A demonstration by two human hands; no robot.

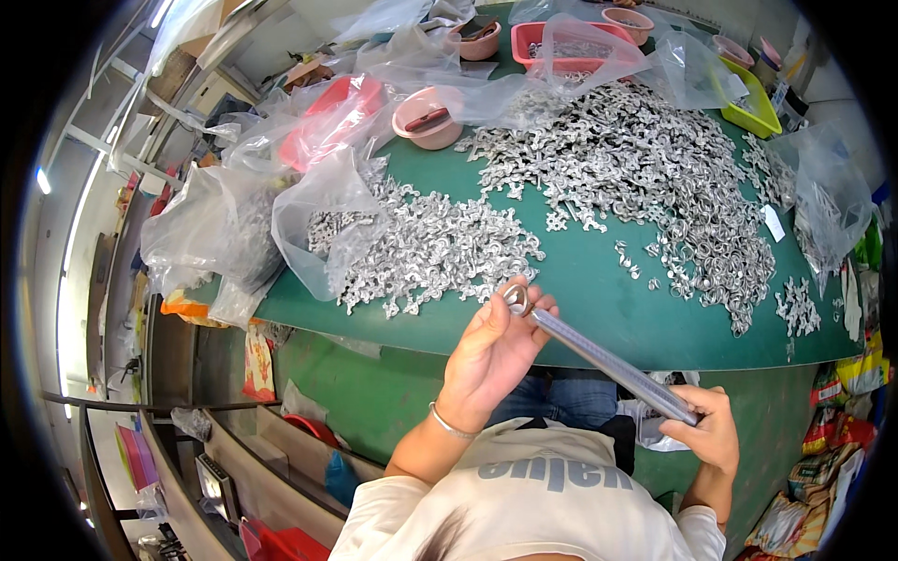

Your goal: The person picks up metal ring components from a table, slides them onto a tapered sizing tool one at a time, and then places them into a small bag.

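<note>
Just in front of the table edge, my left hand (pixel 500 341) pinches a small silver-coloured ring (pixel 515 299) between thumb and fingers. A long grey metal ring mandrel (pixel 613 365) with fine markings runs from beside that ring down to the right. My right hand (pixel 708 425) is closed around its lower end. The mandrel's upper tip is at the left fingers, close to the ring; whether the ring sits on it I cannot tell. Beyond my hands, a pile of small silver metal pieces (pixel 449 248) lies on the green table (pixel 571 280).
A larger heap of silver pieces (pixel 636 150) spreads over the right half of the table. Clear plastic bags (pixel 327 210) stand at left. Behind are a pink bowl (pixel 428 122), a red basket (pixel 524 42) and a yellow-green tray (pixel 756 107). Packed sacks (pixel 814 486) lie at lower right.
</note>
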